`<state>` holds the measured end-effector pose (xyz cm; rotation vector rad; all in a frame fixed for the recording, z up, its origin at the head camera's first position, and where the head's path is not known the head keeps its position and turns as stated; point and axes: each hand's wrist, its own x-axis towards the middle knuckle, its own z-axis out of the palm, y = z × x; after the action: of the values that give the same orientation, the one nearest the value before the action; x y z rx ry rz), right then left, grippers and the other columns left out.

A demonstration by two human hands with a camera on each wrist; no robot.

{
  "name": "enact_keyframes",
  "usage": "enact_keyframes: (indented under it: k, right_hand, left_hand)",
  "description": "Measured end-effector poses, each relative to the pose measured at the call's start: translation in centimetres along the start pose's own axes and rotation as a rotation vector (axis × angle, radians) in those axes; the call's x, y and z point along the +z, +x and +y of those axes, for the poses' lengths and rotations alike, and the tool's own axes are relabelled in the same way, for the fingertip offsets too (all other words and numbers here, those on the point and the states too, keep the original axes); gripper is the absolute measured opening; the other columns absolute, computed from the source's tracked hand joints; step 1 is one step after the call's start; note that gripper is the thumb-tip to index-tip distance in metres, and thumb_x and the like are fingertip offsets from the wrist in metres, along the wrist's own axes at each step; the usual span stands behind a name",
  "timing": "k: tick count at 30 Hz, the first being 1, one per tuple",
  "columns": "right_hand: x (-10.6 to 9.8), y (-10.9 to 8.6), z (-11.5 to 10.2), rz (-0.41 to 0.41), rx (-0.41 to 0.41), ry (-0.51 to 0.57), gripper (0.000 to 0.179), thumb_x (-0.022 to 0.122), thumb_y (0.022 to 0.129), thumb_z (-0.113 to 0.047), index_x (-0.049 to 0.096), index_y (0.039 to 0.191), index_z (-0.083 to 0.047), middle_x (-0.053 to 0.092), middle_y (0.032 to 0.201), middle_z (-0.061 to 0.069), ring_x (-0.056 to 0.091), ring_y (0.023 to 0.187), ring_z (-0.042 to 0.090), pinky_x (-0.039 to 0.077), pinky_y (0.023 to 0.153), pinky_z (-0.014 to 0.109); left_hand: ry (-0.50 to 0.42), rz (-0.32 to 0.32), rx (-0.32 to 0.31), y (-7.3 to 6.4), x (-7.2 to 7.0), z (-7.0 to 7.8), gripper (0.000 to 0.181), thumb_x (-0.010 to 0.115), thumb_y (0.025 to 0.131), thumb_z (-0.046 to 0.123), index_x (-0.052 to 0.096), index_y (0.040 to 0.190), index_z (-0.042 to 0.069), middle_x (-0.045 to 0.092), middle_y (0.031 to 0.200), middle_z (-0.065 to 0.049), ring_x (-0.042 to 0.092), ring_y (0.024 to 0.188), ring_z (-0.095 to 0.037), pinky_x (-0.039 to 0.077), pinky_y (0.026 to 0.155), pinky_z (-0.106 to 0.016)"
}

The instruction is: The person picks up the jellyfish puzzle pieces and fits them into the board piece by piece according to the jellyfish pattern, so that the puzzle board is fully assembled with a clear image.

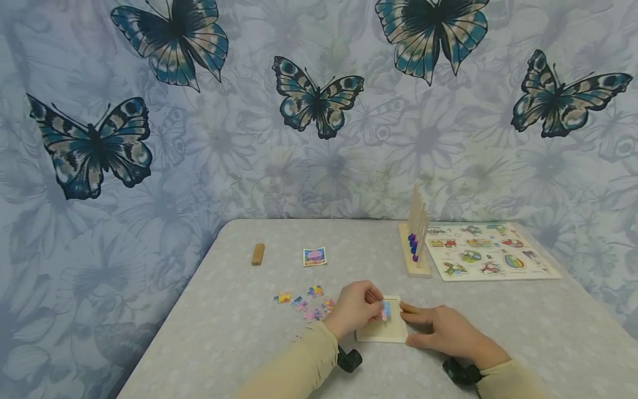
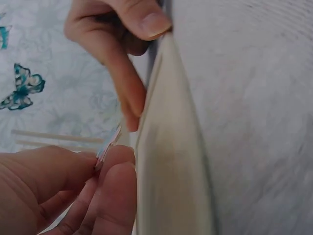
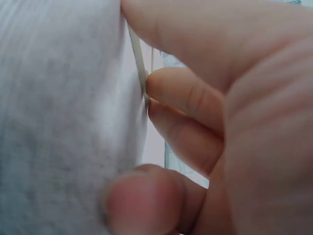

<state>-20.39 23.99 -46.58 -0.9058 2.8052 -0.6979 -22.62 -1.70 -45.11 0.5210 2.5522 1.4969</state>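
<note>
My left hand (image 1: 355,308) pinches a small jigsaw piece (image 2: 109,143) between thumb and fingers, close over a pale wooden puzzle tray (image 1: 394,332). The piece stands nearly edge-on in the left wrist view; in the head view its blue and pink face shows beside the fingertips. At the tray's right side, my right hand (image 1: 446,331) rests on the table with thumb and extended fingers touching the tray's edge. The right wrist view shows the thumb and two fingertips (image 3: 159,84) against that thin edge. Several loose jigsaw pieces (image 1: 310,313) lie left of my left hand, partly hidden by it.
Farther back are a small wooden block (image 1: 257,254) and a picture card (image 1: 314,256). A wooden stand (image 1: 417,266) with upright rods and purple beads stands at the back right, beside a large picture board (image 1: 490,266). A butterfly-patterned wall covering (image 1: 319,177) rises behind the table.
</note>
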Motion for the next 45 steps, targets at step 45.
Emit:
enact_keyframes:
  k: [45]
  right_hand:
    - [0.4,0.0,0.5,0.007,-0.031,0.020,0.066,0.067,0.092,-0.060,0.062,0.144,-0.019,0.052,0.153,-0.002,0.068,0.107,0.014,0.056,0.088,0.034]
  left_hand:
    - [0.545,0.023,0.175,0.6,2.0,-1.4,0.008,0.077,0.094,0.028,0.077,0.092,0.019,0.058,0.079,0.011,0.048,0.068,0.000,0.041,0.060,-0.021]
